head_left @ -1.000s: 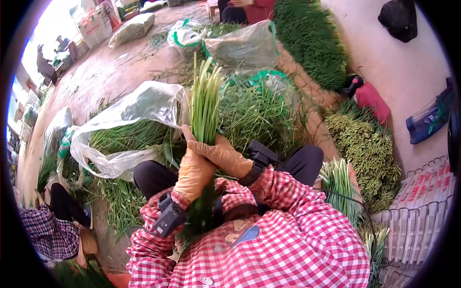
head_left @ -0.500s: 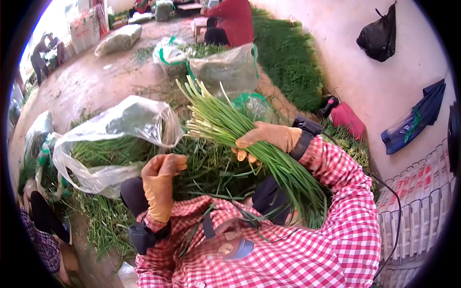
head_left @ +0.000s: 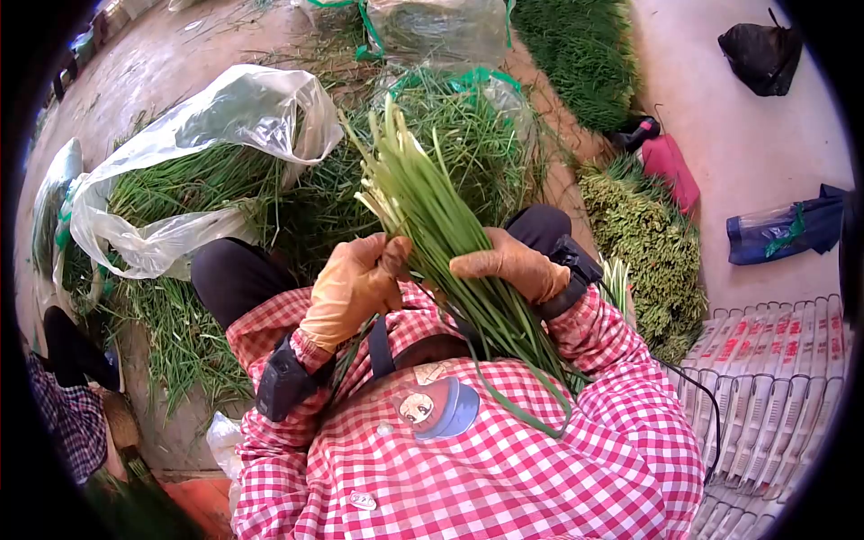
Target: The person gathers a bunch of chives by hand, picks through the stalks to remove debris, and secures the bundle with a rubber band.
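The left hand point(head_left: 355, 288), clear of it half a second ago, now pinches the left edge of the bundle of green stalks point(head_left: 418, 193), which the right hand point(head_left: 508, 265) grips mid-length, drawn nearer above the lap, so both hands work it.

L hand point(head_left: 355, 288), R hand point(head_left: 508, 265): tan-orange gloves. Bundle point(head_left: 432, 211) betw. hands: green, pale tips. Sleeve point(head_left: 612, 360) behind R hand: red/white check. Bag point(head_left: 225, 117) beyond L hand: clear.

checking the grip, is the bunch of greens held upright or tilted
Tilted: the bunch of greens slants, pale ends up-left, leaf tips down-right; right hand grips it, left hand touches it.
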Available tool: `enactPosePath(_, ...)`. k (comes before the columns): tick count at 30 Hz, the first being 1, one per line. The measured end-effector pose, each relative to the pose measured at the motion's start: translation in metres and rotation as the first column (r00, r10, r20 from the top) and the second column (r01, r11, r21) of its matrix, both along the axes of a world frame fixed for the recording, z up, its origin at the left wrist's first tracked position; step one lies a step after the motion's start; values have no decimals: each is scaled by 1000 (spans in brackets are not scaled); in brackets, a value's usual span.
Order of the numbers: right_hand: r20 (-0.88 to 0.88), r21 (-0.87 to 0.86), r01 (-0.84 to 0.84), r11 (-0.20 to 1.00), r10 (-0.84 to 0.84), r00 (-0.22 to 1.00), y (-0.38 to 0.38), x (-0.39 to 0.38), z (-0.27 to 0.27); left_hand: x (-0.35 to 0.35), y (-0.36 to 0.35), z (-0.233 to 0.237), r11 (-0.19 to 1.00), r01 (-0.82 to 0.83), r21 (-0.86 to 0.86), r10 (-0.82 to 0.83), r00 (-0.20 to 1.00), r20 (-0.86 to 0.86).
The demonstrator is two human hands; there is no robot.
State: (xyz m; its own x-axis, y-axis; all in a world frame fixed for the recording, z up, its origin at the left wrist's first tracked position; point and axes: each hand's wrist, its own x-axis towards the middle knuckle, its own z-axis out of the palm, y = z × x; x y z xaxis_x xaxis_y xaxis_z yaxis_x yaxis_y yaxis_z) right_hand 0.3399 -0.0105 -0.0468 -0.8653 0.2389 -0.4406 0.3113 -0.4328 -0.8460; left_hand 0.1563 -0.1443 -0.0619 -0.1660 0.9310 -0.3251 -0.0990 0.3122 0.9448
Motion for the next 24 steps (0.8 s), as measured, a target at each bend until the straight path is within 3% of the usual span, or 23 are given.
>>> enactPosePath(4,8,-241,129,962,-131,991,11,8,-14,-2,-1,-9,998,-22,-54,30,985,169)
enactPosePath(9,-19,-302,143,942,-156,987,18,17,-39,-3,3,-15,999,-26,38,14,960,281)
enactPosePath(10,-9,-305,154,940,-164,986,18,19,-41,-6,3,-12,998,50,-38,-36,952,303)
enactPosePath(13,-37,-336,162,928,-185,982,14,21,-42,-3,3,-32,991,11,-136,17,979,203)
enactPosePath(14,-58,-349,157,924,-188,980,13,20,-42,1,5,-39,996,-43,-82,68,941,330)
enactPosePath(17,-82,-307,152,940,-185,979,10,16,-40,9,10,-38,995,-94,19,83,945,315)
enactPosePath(18,-90,-304,136,943,-170,981,10,17,-41,15,10,-32,984,-177,11,158,900,406)
enactPosePath(21,-185,-353,164,921,-240,953,7,14,-49,5,5,-30,993,-110,52,70,867,494)
enactPosePath(24,-181,-473,81,877,-187,966,0,17,-43,5,2,-33,994,-103,23,76,852,518)
